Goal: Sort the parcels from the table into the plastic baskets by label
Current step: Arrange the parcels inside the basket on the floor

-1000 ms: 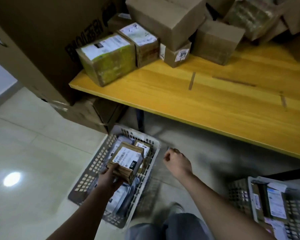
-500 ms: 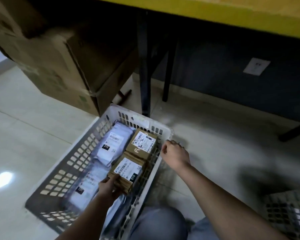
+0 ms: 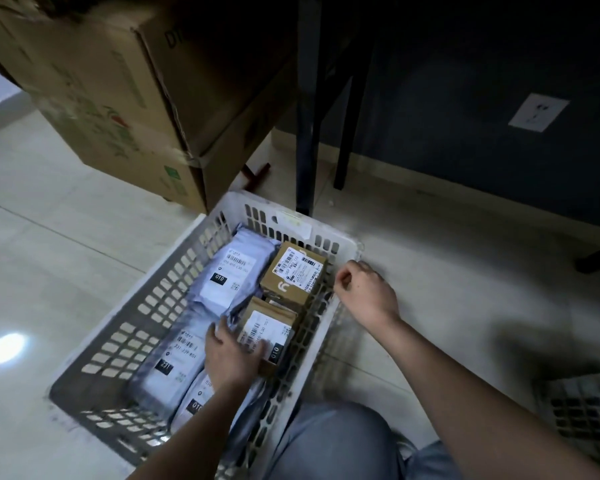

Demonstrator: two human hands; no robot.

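Inside the white plastic basket (image 3: 174, 289), a small cardboard parcel (image 3: 265, 332) is gripped by the left hand (image 3: 231, 355), while the rim is pinched by the right hand (image 3: 364, 292).

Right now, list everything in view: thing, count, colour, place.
plastic basket: 1, white, on the floor, holding parcels
cardboard parcels: 2, brown, right side of the basket
poly mailers: at least 3, grey, left side of the basket
large cartons: 2 stacked, brown, behind the basket
table legs: dark, behind the basket
wall socket: 1, white, on the dark wall
second basket: 1, far right edge
left hand: on the nearer cardboard parcel
right hand: at the basket's right rim
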